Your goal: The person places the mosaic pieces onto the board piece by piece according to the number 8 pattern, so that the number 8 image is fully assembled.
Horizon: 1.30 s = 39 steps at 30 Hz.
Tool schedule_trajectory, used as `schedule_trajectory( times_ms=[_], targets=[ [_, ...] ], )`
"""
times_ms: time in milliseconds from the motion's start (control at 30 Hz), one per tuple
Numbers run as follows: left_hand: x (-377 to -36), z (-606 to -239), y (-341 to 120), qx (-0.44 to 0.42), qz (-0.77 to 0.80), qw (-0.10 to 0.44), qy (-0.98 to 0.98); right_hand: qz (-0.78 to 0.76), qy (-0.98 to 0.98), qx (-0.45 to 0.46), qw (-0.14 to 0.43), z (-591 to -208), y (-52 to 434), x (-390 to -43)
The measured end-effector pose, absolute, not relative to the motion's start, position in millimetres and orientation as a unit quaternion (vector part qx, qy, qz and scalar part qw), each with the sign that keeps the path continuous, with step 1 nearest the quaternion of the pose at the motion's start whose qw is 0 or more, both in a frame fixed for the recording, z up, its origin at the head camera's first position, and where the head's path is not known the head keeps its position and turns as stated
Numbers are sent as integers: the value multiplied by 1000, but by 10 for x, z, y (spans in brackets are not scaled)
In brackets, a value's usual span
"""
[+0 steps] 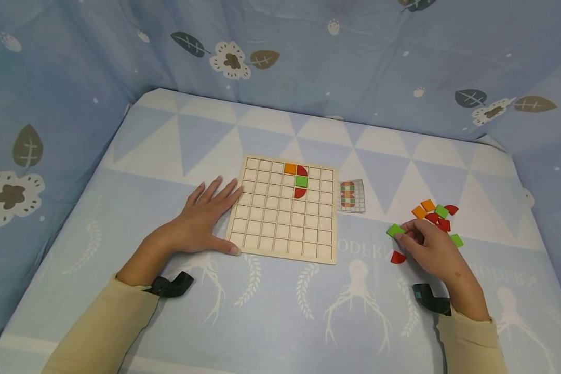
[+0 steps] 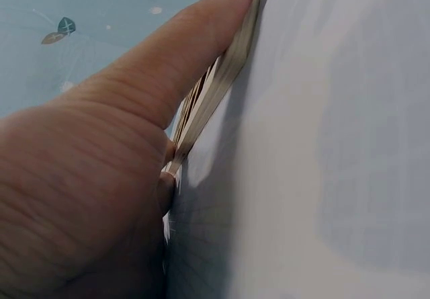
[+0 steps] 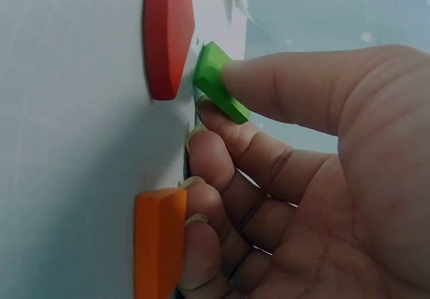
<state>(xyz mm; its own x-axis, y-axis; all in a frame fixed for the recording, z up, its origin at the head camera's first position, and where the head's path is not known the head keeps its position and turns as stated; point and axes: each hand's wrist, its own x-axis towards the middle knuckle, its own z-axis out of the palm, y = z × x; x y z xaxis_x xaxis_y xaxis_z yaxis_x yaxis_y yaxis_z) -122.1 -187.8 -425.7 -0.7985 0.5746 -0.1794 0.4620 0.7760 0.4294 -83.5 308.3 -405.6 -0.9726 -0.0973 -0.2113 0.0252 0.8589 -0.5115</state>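
My right hand [image 1: 427, 248] pinches a green square tile [image 1: 395, 230] between thumb and fingers, close over the table right of the board. In the right wrist view the thumb presses the face of the green tile [image 3: 216, 77]. A red quarter-circle piece [image 1: 398, 257] lies just below that hand. With fingers spread, my left hand [image 1: 198, 224] rests along the left edge of the wooden grid board [image 1: 271, 228]. On the board sit an orange square [image 1: 290, 168], a green square [image 1: 301, 181] and two red quarter-circles [image 1: 300, 193], near the top.
Several loose orange, red and green pieces [image 1: 428, 205] lie in a cluster beyond the right hand, with a green square [image 1: 456, 240] beside them. A printed pattern card [image 1: 359, 197] lies against the board's right side. Patterned cloth [image 1: 290, 93] hangs behind the table.
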Motion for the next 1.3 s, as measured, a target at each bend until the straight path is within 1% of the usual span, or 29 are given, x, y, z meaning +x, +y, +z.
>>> schedule_trajectory(
  times_ms=[167, 300, 400, 533, 700, 867, 1133, 1300],
  targets=[
    [-1214, -4266, -1876, 276, 187, 149, 931, -268, 956, -28, 116, -4041, 3093, -825],
    [-1207, -4276, -1871, 268, 189, 147, 933, -277, 952, -58, 120, -4013, 3111, -801],
    [-1206, -4283, -1865, 266, 190, 146, 934, -285, 945, -81, 140, -3963, 3141, -770],
    [-1207, -4283, -1864, 266, 192, 147, 933, -281, 937, -100, 183, -3875, 3189, -737],
    [-1203, -4276, -1866, 266, 192, 149, 933, -251, 940, -113, 201, -3809, 3225, -701],
    [-1211, -4273, -1866, 267, 188, 152, 933, -229, 946, -93, 209, -3795, 3222, -688],
    [-1216, -4277, -1872, 271, 190, 152, 931, -190, 955, -33, 225, -3831, 3234, -705],
    [-1224, -4277, -1872, 267, 192, 157, 931, -182, 961, 6, 208, -3855, 3266, -701]
  ],
)
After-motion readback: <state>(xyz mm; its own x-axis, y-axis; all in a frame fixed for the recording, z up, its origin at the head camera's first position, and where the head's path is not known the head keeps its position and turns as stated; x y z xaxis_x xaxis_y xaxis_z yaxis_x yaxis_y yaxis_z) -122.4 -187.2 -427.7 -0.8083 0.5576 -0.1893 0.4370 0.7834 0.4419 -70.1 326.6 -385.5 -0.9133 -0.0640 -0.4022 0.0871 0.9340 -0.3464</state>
